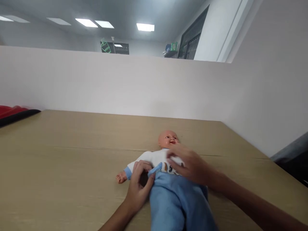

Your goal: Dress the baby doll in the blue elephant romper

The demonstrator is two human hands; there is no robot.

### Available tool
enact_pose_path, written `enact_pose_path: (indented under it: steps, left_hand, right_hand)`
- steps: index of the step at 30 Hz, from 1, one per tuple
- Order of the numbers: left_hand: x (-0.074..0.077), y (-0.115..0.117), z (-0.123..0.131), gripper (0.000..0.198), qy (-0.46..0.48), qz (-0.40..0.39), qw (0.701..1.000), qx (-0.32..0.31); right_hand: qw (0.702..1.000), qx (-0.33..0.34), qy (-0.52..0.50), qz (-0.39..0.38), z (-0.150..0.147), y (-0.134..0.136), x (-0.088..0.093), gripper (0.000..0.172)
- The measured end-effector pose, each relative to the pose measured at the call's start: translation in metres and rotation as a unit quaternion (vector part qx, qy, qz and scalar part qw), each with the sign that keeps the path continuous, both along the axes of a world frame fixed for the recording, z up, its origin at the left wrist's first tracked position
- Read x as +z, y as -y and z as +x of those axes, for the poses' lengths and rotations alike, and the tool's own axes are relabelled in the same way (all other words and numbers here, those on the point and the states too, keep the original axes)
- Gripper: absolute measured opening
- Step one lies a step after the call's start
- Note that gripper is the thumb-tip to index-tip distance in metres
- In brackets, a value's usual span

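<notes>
A baby doll (167, 138) lies on its back on the table, its head toward the far wall. It wears a white shirt (154, 157) with blue cuffs and a printed front, and blue pants (170, 195). My left hand (141, 183) pinches the waistband of the pants at the doll's hip on the left side of the view. Over the doll's chest is my right hand (190, 162), its fingers curved and partly smeared by motion; whether it touches the shirt is unclear. The doll's arm on the right side is hidden behind my right hand.
The wooden table (72, 160) runs back to a low white wall (108, 83). A red object with a black edge (14, 114) lies at the far left. Past the table's right edge, something dark (293, 157) is partly visible.
</notes>
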State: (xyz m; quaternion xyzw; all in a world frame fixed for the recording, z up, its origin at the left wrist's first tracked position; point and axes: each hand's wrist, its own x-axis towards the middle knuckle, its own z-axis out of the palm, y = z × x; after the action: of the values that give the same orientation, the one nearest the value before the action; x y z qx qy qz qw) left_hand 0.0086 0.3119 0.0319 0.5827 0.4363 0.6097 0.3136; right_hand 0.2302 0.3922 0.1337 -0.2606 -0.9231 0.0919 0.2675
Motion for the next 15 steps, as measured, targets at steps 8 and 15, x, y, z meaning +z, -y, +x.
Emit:
enact_pose_path:
  steps: [8, 15]
  left_hand:
    - [-0.005, 0.010, -0.003, 0.025, 0.019, -0.087, 0.996, 0.005]
    - [-0.017, 0.020, -0.011, 0.028, -0.010, -0.067, 0.995, 0.068]
  right_hand:
    - [0.896, 0.230, 0.379, 0.009, -0.134, -0.073, -0.015, 0.033]
    - [0.962, 0.217, 0.093, -0.136, -0.104, -0.086, -0.018, 0.020]
